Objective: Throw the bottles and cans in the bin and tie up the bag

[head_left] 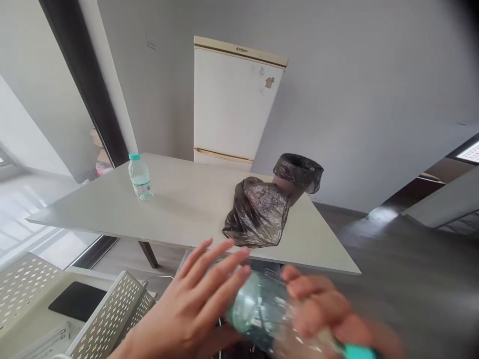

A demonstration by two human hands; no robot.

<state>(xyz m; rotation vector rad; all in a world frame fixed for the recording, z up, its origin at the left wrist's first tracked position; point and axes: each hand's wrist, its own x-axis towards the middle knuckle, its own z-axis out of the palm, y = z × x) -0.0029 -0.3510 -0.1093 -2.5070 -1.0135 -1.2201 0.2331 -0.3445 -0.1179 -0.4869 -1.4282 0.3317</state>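
A clear plastic bottle (258,311) with a teal cap lies tilted across the lower middle of the view, its cap toward the lower right. My right hand (329,309) is wrapped round it near the cap end, slightly blurred. At the bottle's base end is my left hand (198,299), fingers stretched out and slightly apart; its thumb is hidden and I cannot tell how firmly it touches. Beyond my hands, a crumpled dark plastic bag (258,214) rests on the white table (179,199). Beside it stands a brownish bin (288,187) with a dark liner (299,169) folded over its rim.
Another clear bottle (140,179) with a teal cap stands upright at the table's left. Behind the table is a white fridge (234,104). A perforated cream rack (108,314) holding a black flat item (78,300) is at lower left. Grey floor (396,279) lies to the right.
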